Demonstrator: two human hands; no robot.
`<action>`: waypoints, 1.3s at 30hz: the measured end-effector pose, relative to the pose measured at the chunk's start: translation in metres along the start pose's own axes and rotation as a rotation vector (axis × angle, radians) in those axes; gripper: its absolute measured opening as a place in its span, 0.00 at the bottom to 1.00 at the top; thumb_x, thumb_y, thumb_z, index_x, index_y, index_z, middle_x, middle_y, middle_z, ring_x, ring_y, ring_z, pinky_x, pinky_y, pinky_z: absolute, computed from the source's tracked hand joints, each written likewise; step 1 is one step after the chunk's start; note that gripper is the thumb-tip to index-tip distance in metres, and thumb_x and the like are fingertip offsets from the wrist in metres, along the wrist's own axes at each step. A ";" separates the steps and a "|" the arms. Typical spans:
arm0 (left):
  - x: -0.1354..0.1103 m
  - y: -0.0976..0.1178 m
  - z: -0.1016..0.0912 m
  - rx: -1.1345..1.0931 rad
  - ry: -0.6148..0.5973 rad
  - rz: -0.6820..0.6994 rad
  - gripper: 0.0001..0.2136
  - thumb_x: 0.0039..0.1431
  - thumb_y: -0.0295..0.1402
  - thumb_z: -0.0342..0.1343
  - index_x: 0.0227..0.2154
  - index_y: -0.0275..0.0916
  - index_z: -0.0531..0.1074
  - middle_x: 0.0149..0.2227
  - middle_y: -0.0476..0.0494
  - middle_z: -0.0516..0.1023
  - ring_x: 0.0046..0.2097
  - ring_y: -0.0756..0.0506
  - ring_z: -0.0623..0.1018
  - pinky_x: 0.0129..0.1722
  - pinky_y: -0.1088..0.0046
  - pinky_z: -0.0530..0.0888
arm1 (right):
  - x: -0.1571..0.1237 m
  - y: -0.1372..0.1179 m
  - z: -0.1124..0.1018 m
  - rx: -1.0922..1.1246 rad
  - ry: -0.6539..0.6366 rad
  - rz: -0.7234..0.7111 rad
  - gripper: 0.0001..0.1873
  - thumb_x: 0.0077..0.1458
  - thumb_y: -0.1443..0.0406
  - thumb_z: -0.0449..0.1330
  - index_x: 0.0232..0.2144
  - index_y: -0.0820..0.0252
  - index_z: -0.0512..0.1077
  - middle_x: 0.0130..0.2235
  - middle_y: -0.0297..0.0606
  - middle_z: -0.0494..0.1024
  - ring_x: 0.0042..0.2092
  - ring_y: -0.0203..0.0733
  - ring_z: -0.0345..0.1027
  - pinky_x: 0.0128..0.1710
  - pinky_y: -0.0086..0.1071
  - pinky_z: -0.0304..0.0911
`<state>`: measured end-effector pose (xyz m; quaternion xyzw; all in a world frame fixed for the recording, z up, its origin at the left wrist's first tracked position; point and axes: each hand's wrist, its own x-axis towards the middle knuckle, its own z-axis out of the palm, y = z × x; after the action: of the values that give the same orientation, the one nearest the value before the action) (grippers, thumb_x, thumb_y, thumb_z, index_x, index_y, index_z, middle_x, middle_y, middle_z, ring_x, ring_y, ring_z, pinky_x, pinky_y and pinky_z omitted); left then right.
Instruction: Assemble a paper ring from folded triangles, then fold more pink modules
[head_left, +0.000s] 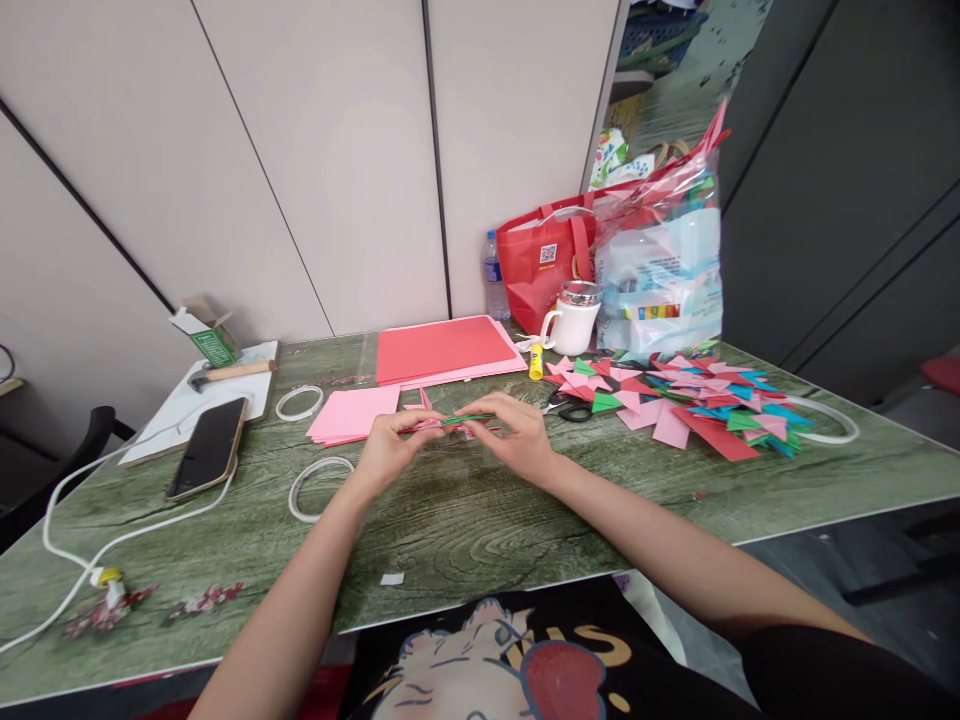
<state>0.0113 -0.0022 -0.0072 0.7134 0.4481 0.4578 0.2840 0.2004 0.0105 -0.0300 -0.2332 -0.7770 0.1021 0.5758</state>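
Note:
Both hands meet over the middle of the table, pinching a narrow folded piece of green and pink paper (454, 421) between them. My left hand (396, 440) has its thumb and fingers closed on the left end. At the right end, my right hand (517, 435) grips the same paper with thumb below and fingers above. Just behind my left hand lies a stack of pink paper squares (356, 412). Black scissors (568, 408) rest to the right of my right hand. Farther right spreads a heap of folded paper pieces (705, 395) in pink, red, green and blue.
Red and pink sheets (446, 350) lie at the back. A white mug (576, 320), glue stick (535, 362), red bag (536, 275) and clear plastic bag (660, 280) stand behind the heap. Leftward are white rings (307, 490), a phone (210, 447) with cable, and a hammer (232, 373).

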 end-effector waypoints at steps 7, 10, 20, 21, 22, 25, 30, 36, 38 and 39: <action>-0.001 0.004 0.000 -0.004 -0.004 0.004 0.07 0.44 0.33 0.61 0.26 0.35 0.78 0.32 0.42 0.81 0.35 0.44 0.77 0.36 0.70 0.73 | 0.001 -0.002 0.000 0.092 -0.009 0.055 0.06 0.51 0.66 0.59 0.34 0.58 0.74 0.32 0.38 0.78 0.33 0.37 0.71 0.30 0.30 0.69; -0.002 0.010 -0.001 -0.022 -0.014 -0.019 0.07 0.45 0.34 0.60 0.24 0.35 0.77 0.30 0.43 0.81 0.33 0.44 0.78 0.34 0.70 0.73 | 0.002 -0.003 0.000 0.128 0.016 0.078 0.08 0.52 0.66 0.58 0.37 0.57 0.72 0.37 0.40 0.77 0.39 0.39 0.71 0.33 0.30 0.70; -0.003 0.015 -0.001 -0.025 -0.055 -0.047 0.09 0.48 0.36 0.58 0.19 0.35 0.75 0.23 0.47 0.78 0.28 0.48 0.76 0.30 0.74 0.72 | 0.004 -0.004 0.001 0.199 0.111 0.314 0.07 0.49 0.64 0.59 0.32 0.59 0.74 0.32 0.37 0.79 0.28 0.37 0.74 0.31 0.30 0.72; -0.003 0.015 -0.001 -0.025 -0.055 -0.048 0.09 0.49 0.36 0.58 0.19 0.35 0.75 0.23 0.48 0.78 0.28 0.48 0.76 0.30 0.74 0.72 | 0.004 -0.003 0.001 0.217 0.113 0.317 0.06 0.49 0.64 0.60 0.32 0.59 0.74 0.31 0.37 0.79 0.28 0.37 0.74 0.31 0.30 0.72; -0.003 0.016 -0.001 -0.028 -0.056 -0.050 0.09 0.49 0.35 0.58 0.19 0.36 0.75 0.23 0.48 0.78 0.28 0.48 0.76 0.30 0.74 0.72 | 0.005 -0.004 0.001 0.229 0.114 0.311 0.06 0.49 0.64 0.60 0.31 0.59 0.74 0.31 0.37 0.79 0.28 0.37 0.74 0.30 0.30 0.72; -0.003 0.017 0.000 -0.036 -0.055 -0.055 0.10 0.49 0.35 0.57 0.19 0.36 0.74 0.24 0.47 0.78 0.28 0.47 0.76 0.30 0.74 0.72 | 0.005 -0.004 0.001 0.241 0.111 0.281 0.05 0.49 0.65 0.60 0.30 0.58 0.76 0.30 0.37 0.79 0.29 0.38 0.74 0.30 0.30 0.71; -0.004 0.015 0.000 0.015 -0.059 -0.035 0.10 0.49 0.36 0.57 0.20 0.35 0.76 0.23 0.46 0.78 0.28 0.47 0.75 0.30 0.74 0.71 | 0.005 -0.006 0.001 0.239 0.099 0.271 0.06 0.49 0.65 0.60 0.30 0.58 0.76 0.29 0.37 0.79 0.28 0.37 0.73 0.28 0.30 0.71; -0.005 0.011 0.002 0.127 -0.079 0.058 0.11 0.51 0.37 0.56 0.21 0.36 0.77 0.23 0.46 0.77 0.29 0.47 0.74 0.32 0.73 0.70 | 0.006 -0.005 -0.001 0.221 0.088 0.215 0.05 0.50 0.66 0.60 0.30 0.57 0.77 0.30 0.37 0.80 0.30 0.38 0.73 0.29 0.30 0.70; -0.005 0.010 0.002 0.140 -0.077 0.069 0.11 0.51 0.37 0.56 0.22 0.36 0.77 0.23 0.45 0.77 0.29 0.47 0.74 0.32 0.72 0.70 | 0.006 -0.005 -0.001 0.198 0.074 0.182 0.06 0.50 0.66 0.60 0.31 0.57 0.77 0.31 0.37 0.80 0.31 0.38 0.73 0.30 0.30 0.70; -0.005 0.010 0.002 0.140 -0.076 0.071 0.11 0.51 0.37 0.55 0.22 0.36 0.77 0.24 0.45 0.78 0.30 0.47 0.74 0.32 0.72 0.70 | 0.005 -0.006 -0.001 0.190 0.067 0.168 0.05 0.50 0.66 0.60 0.31 0.56 0.77 0.31 0.36 0.80 0.31 0.38 0.73 0.30 0.31 0.70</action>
<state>0.0160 -0.0111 -0.0020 0.7639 0.4422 0.4078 0.2335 0.1991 0.0080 -0.0225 -0.2453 -0.7217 0.2152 0.6104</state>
